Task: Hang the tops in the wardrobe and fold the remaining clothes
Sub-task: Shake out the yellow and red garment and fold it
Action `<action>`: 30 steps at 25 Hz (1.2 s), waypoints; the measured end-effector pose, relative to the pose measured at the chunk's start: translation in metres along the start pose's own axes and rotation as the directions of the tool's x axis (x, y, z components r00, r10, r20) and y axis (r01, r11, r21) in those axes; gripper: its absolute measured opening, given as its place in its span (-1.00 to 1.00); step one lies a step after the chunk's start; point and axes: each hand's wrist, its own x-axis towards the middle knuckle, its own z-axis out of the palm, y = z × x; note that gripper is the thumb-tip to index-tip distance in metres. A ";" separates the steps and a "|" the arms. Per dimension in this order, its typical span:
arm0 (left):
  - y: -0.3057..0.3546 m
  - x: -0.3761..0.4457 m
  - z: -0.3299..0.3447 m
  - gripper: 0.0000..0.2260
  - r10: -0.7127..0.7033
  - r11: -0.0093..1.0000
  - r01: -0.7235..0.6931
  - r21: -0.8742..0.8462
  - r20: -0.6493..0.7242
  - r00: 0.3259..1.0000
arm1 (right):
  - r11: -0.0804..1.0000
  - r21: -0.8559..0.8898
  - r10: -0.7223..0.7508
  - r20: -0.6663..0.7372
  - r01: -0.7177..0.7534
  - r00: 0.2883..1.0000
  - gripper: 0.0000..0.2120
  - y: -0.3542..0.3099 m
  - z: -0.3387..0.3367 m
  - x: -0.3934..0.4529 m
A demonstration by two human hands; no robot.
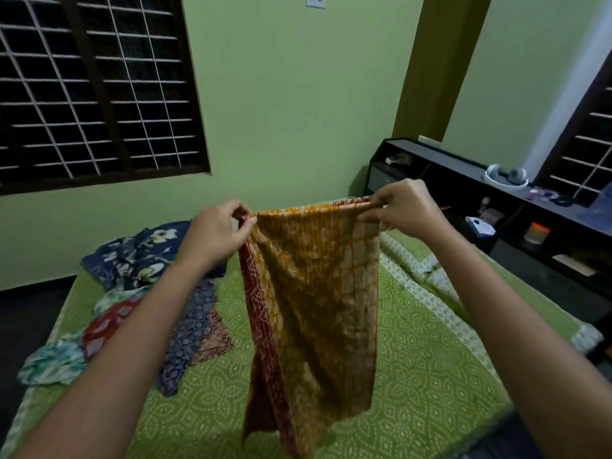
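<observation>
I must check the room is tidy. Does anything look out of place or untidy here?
Yes: several clothes lie crumpled in a loose heap on the bed's left side, unfolded. The mustard cloth hangs straight.

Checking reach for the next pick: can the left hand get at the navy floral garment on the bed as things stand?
Probably not right away. The left hand is pinching the top edge of the mustard cloth, as is the right hand. The navy floral garment lies uncovered just below-left of it, so it looks reachable once the cloth is released.
</observation>
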 end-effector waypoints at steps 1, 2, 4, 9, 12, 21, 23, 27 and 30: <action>-0.001 0.025 0.013 -0.96 -0.035 0.999 0.036 -0.040 0.033 0.999 | 0.987 0.158 0.028 -0.068 -0.017 0.997 -0.79 0.015 0.008 0.025; -0.006 0.050 0.034 -0.95 -0.095 0.992 0.103 -0.075 0.103 0.990 | 0.968 0.244 0.074 -0.085 -0.051 0.994 -0.77 0.033 0.024 0.053; -0.021 0.101 0.093 -0.91 -0.247 0.959 0.276 -0.059 0.300 0.921 | 0.942 0.257 0.216 0.034 -0.218 0.976 -0.69 0.077 0.076 0.116; -0.060 0.204 0.217 -0.94 -0.452 0.887 0.459 0.050 0.301 0.840 | 0.902 0.167 0.378 0.143 -0.399 0.915 -0.84 0.171 0.183 0.243; -0.060 0.251 0.230 -0.93 -0.429 0.903 0.429 0.007 0.021 0.903 | 0.958 0.148 0.259 -0.079 -0.245 0.963 -0.83 0.172 0.176 0.292; -0.108 0.187 0.323 -0.87 -0.216 0.972 0.222 -0.080 0.079 0.973 | 0.970 0.167 0.181 -0.024 -0.175 0.983 -0.93 0.250 0.235 0.243; -0.137 0.142 0.379 -0.86 -0.205 0.971 0.226 -0.083 0.207 0.957 | 0.961 0.169 0.210 0.063 -0.218 0.976 -0.93 0.292 0.294 0.207; -0.200 0.032 0.509 -0.86 -0.211 0.973 0.229 0.027 0.504 0.837 | 0.932 0.128 0.282 0.338 -0.340 0.898 -0.90 0.380 0.424 0.123; -0.234 -0.051 0.594 -0.75 -0.301 0.954 0.217 0.209 0.647 0.701 | 0.932 0.008 0.305 0.520 -0.362 0.798 -0.90 0.435 0.519 0.047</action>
